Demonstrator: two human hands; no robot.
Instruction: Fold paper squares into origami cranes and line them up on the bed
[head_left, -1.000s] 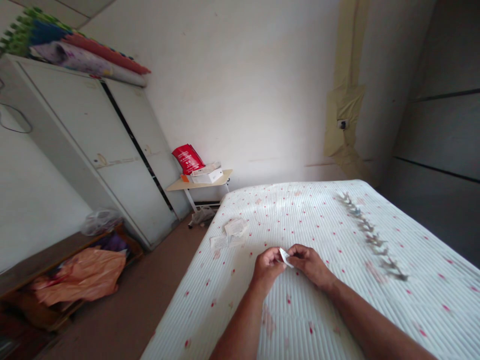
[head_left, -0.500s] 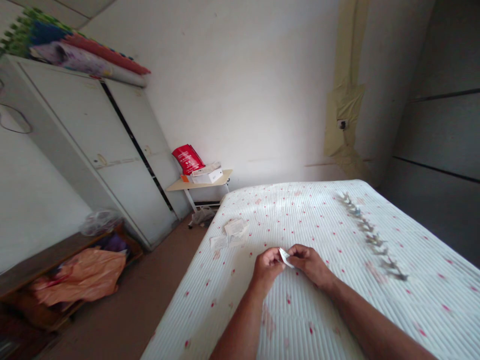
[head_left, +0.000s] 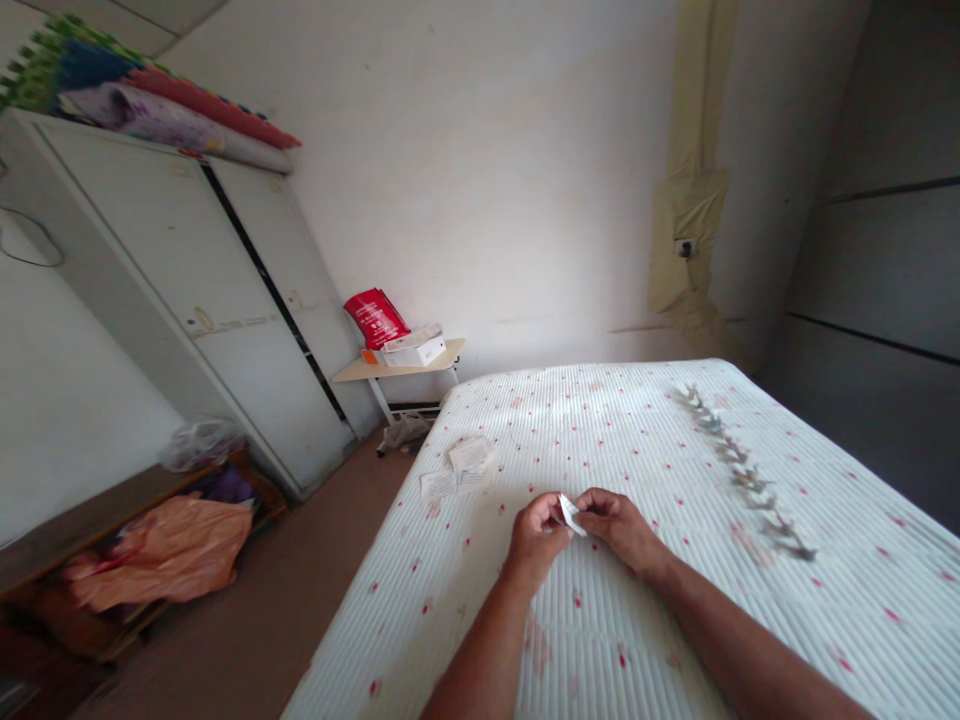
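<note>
A small folded piece of paper (head_left: 571,515), white and pointed at its upper end, is pinched between my two hands over the bed. My left hand (head_left: 538,530) grips its left side with thumb and fingers. From the right, my right hand (head_left: 616,525) pinches its other edge, fingers curled. Fingers partly cover the paper, so its full shape is hidden. Flat printed paper sheets (head_left: 471,456) lie on the bed, ahead and to the left of my hands. A row of several small folded paper figures (head_left: 739,465) runs along the right side of the bed.
The bed (head_left: 592,640) has a white ribbed cover with red spots. Beyond its far left corner stands a small table (head_left: 352,372) with a red bag (head_left: 376,318) and a white box (head_left: 416,350). A grey cabinet (head_left: 172,230) and a low wooden shelf (head_left: 60,520) are at the left.
Almost nothing differs. My left hand has shifted very slightly, and the folded paper stays pinched between both hands.
</note>
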